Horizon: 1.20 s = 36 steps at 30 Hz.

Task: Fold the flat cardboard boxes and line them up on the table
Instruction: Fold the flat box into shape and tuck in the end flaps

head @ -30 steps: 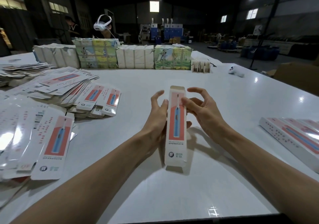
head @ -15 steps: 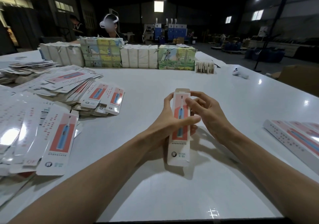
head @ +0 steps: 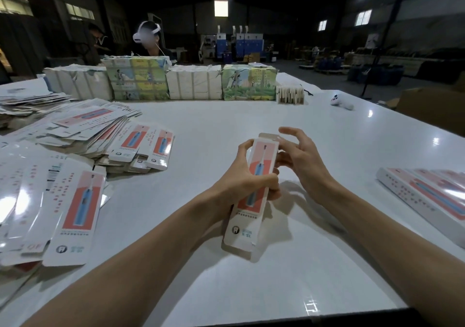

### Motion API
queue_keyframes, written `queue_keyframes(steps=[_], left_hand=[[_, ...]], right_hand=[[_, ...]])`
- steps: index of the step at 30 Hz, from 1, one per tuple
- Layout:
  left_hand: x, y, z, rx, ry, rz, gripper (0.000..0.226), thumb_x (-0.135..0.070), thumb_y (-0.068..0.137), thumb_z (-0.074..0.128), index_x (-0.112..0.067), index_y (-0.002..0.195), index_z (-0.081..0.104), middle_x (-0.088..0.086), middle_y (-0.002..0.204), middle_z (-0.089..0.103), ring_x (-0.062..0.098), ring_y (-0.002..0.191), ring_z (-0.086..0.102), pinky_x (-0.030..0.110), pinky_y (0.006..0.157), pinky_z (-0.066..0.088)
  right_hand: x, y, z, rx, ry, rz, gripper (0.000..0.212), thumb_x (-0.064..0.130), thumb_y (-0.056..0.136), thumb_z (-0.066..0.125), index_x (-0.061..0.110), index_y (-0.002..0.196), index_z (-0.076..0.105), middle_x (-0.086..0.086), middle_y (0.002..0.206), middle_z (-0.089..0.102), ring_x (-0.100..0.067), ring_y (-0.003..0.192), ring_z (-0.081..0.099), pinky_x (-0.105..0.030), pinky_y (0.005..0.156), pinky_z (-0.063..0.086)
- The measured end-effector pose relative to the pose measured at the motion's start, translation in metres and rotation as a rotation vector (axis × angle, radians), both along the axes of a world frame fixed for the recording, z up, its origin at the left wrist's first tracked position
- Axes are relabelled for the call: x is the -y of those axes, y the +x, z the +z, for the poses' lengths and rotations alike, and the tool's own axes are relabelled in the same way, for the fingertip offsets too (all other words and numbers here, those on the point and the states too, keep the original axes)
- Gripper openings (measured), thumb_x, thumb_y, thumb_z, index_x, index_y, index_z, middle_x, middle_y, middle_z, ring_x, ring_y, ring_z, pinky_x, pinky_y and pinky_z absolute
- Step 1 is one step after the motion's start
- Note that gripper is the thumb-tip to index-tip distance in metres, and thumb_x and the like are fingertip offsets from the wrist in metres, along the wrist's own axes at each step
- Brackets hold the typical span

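Note:
A long white toothbrush box (head: 247, 211) with a red panel and a blue brush picture is held above the white table (head: 276, 289), opened into a tube. My left hand (head: 245, 175) wraps around its middle, thumb across the front. My right hand (head: 299, 159) is at the box's upper right side, fingers spread and curled near the brown top flap. Flat unfolded boxes (head: 75, 216) lie in heaps at the left. Folded boxes (head: 425, 201) lie side by side at the right edge.
Wrapped bundles of packaging (head: 191, 82) stand in a row along the far side, with a small stack of wooden pieces (head: 289, 95) and a white controller (head: 341, 102) to their right. Two people (head: 148, 38) are behind the bundles. A brown carton (head: 432, 107) is beyond the right edge.
My left hand went from flat against the box's left side to wrapped around its middle. The right hand's fingers lifted off the front and spread near the top flap.

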State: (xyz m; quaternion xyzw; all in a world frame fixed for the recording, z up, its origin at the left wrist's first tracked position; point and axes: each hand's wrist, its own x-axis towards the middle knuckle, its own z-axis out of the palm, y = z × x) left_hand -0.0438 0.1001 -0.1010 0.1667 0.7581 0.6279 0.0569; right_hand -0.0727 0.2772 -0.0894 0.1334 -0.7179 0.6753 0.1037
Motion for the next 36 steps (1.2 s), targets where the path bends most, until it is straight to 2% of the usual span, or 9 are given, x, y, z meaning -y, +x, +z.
queue_keyframes(steps=[5,8,11,14,18,24,29,32,36], left_hand=[[-0.001,0.006,0.002,-0.045,0.001,-0.025,0.091,-0.015,0.082,0.083,-0.039,0.148,0.024,0.009,0.112,0.064,0.012,0.087,0.077,0.023,0.066,0.061],[0.000,0.008,0.005,-0.024,0.008,-0.035,0.089,-0.013,0.086,0.082,-0.038,0.148,0.024,0.014,0.114,0.064,0.018,0.083,0.079,0.023,0.065,0.061],[-0.001,0.007,0.006,0.014,0.006,-0.026,0.086,-0.014,0.090,0.081,-0.045,0.145,0.023,0.015,0.115,0.066,0.027,0.080,0.080,0.027,0.065,0.062],[-0.003,0.005,0.005,0.012,-0.005,-0.009,0.086,-0.018,0.089,0.082,-0.050,0.143,0.022,0.012,0.114,0.066,0.026,0.077,0.080,0.027,0.063,0.062],[-0.003,0.006,0.003,-0.025,-0.040,-0.013,0.091,-0.020,0.085,0.082,-0.052,0.143,0.020,0.011,0.109,0.066,0.024,0.072,0.079,0.025,0.062,0.061],[-0.003,0.008,0.001,-0.054,-0.026,-0.028,0.092,-0.020,0.081,0.083,-0.058,0.136,0.020,0.012,0.112,0.063,0.025,0.072,0.078,0.026,0.062,0.061],[-0.005,0.006,-0.002,-0.089,-0.018,-0.018,0.105,-0.018,0.081,0.084,-0.062,0.144,0.012,0.009,0.117,0.056,0.023,0.070,0.078,0.025,0.062,0.061],[-0.005,0.006,-0.001,-0.107,-0.019,-0.029,0.105,-0.019,0.081,0.084,-0.062,0.147,0.014,0.005,0.118,0.055,0.022,0.071,0.078,0.024,0.062,0.061],[-0.005,0.008,0.002,-0.102,-0.026,-0.048,0.099,-0.019,0.082,0.082,-0.059,0.148,0.020,0.013,0.121,0.058,0.025,0.074,0.077,0.027,0.065,0.061]], right_hand=[[-0.004,0.000,0.001,-0.024,0.047,0.013,0.022,0.018,0.106,0.060,0.008,0.121,0.072,-0.011,0.102,0.079,-0.037,0.100,0.074,-0.048,0.089,0.063],[-0.004,0.002,0.002,-0.052,0.032,0.017,0.019,0.011,0.106,0.059,0.005,0.117,0.073,-0.010,0.102,0.080,-0.031,0.097,0.078,-0.037,0.084,0.065],[-0.005,0.004,0.003,-0.121,0.041,0.011,0.024,0.004,0.107,0.053,0.006,0.117,0.074,-0.008,0.107,0.080,-0.027,0.100,0.078,-0.036,0.084,0.065],[-0.006,0.005,0.008,-0.106,-0.018,0.059,0.025,0.006,0.106,0.052,0.006,0.114,0.076,-0.009,0.110,0.079,-0.029,0.104,0.077,-0.035,0.084,0.063],[-0.004,0.005,0.012,0.025,-0.166,0.113,0.029,0.025,0.106,0.059,0.002,0.104,0.076,-0.012,0.105,0.079,-0.030,0.102,0.076,-0.036,0.082,0.063],[-0.008,0.002,0.014,0.115,-0.211,0.087,0.011,0.007,0.100,0.067,0.001,0.101,0.077,-0.010,0.094,0.077,-0.025,0.094,0.076,-0.034,0.076,0.063],[-0.008,0.003,0.015,0.127,-0.209,0.072,0.016,0.005,0.100,0.065,0.005,0.094,0.079,-0.010,0.093,0.078,-0.026,0.092,0.078,-0.034,0.074,0.064],[-0.008,0.003,0.016,0.109,-0.190,0.079,0.019,0.005,0.100,0.064,0.007,0.092,0.081,-0.012,0.094,0.079,-0.025,0.094,0.078,-0.034,0.074,0.064],[-0.011,0.002,0.017,0.098,-0.162,0.121,0.026,0.008,0.102,0.061,0.012,0.091,0.084,-0.013,0.097,0.078,-0.026,0.099,0.077,-0.034,0.077,0.063]])
